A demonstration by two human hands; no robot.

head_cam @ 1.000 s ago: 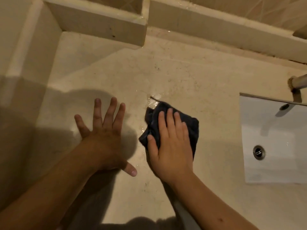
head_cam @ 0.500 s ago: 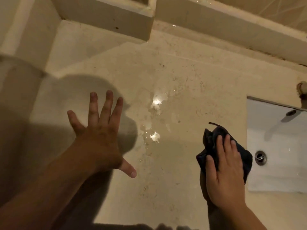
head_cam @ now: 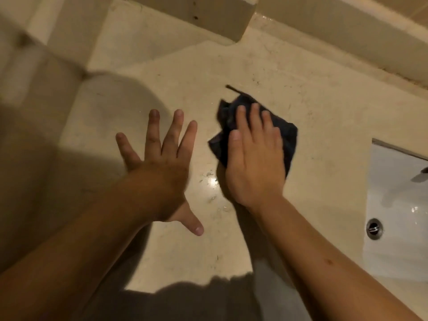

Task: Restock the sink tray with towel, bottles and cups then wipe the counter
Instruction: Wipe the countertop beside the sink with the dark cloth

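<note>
A dark blue cloth lies crumpled on the beige stone counter. My right hand presses flat on top of it, fingers together and pointing away from me. My left hand rests flat on the counter to the left of the cloth, fingers spread wide, holding nothing. A small wet shine shows on the counter between the two hands. No tray, bottles or cups are in view.
A white sink basin with a round metal drain is set into the counter at the right. A raised stone ledge runs along the back. A side wall closes the left.
My right hand has slid the cloth from beside the sink back to the left and away from me, over the wet patch. My left hand stays spread on the counter.
</note>
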